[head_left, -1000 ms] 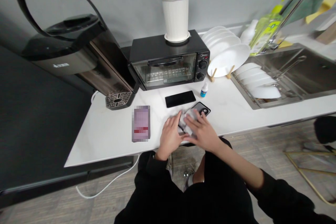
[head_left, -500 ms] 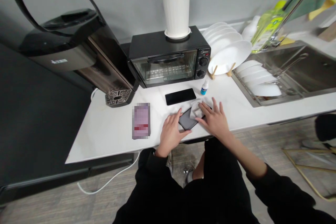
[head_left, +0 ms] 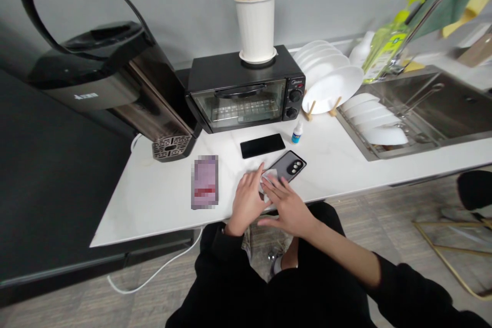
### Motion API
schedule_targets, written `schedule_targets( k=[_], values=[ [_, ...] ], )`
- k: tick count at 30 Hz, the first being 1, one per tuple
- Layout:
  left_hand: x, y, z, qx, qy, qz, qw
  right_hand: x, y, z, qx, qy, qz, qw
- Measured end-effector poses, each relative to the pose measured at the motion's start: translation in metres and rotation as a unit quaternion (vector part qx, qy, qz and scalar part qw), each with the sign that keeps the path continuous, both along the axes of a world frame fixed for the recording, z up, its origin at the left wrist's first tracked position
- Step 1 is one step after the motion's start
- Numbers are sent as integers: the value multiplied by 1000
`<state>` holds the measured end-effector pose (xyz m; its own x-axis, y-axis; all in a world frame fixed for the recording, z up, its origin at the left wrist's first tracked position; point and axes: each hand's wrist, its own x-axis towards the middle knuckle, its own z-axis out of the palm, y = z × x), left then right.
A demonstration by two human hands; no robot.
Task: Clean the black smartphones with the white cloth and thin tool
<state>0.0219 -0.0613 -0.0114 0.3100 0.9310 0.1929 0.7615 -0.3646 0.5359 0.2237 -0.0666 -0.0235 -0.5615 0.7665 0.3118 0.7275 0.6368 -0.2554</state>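
Observation:
A grey phone case (head_left: 283, 165) with a black rim and round camera holes lies slanted on the counter. My left hand (head_left: 248, 199) steadies its near-left end between thumb and fingers. A crumpled white tissue (head_left: 269, 176) is pressed on that same end under the fingertips of my right hand (head_left: 287, 207), whose thumb sticks out to the side. Just behind the case lies a black phone (head_left: 263, 146), screen up. A small white bottle with a blue label (head_left: 297, 132) stands upright to the right of the phone.
A blurred-out purple item (head_left: 205, 182) lies on the white counter (head_left: 154, 200) at left. A drinks machine (head_left: 126, 82), toaster oven (head_left: 246, 97) and racked plates (head_left: 334, 89) stand behind. The sink (head_left: 442, 102), holding bowls (head_left: 378, 118), is to the right.
My right hand has slid the tissue from the case's far-right end toward the near-left end, uncovering the camera holes. My left hand stays at the case's near-left end.

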Motion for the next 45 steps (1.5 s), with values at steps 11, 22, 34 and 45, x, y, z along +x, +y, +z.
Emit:
schedule_targets(
  k=[11, 22, 34, 45],
  values=[
    [0, -1, 0, -2, -18, -6, 1000, 14, -8, 2, -6, -14, 5, 1000],
    [0, -2, 2, -8, -20, -8, 1000, 20, 6, 6, -5, -18, 21, 1000],
    [0, -2, 1, -5, -18, -4, 1000, 22, 9, 5, 12, 5, -96, 995],
    [1, -1, 2, -8, -20, -3, 1000, 14, 10, 2, 29, 10, -153, 988]
  ],
)
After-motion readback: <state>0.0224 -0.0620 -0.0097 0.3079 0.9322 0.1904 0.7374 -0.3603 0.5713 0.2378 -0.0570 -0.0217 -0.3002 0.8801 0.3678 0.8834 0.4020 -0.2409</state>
